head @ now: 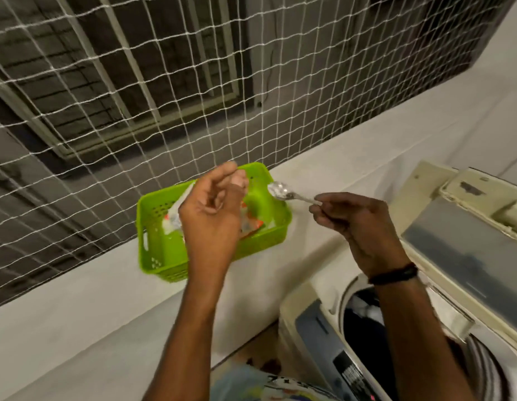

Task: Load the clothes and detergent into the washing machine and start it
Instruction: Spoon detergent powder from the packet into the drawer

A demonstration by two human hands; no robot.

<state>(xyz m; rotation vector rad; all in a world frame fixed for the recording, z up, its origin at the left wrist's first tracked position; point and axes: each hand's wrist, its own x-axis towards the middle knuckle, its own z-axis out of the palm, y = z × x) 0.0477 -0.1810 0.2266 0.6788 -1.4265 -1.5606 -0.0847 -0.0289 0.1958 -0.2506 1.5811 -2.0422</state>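
A green plastic basket [162,244] sits on the white ledge and holds a white and orange detergent packet [172,222]. My left hand [214,209] hovers over the basket, fingers loosely curled, holding nothing that I can see. My right hand [355,224] grips the handle of a metal spoon [280,191], whose bowl carries white powder and points towards the basket. The top-loading washing machine [315,337] stands at the lower right with its lid [465,256] raised. Dark clothes [364,328] lie in its drum.
A white rope net [136,96] covers the opening behind the ledge [92,328]. The machine's control panel [349,369] faces me at the bottom. A black band circles my right wrist [393,274].
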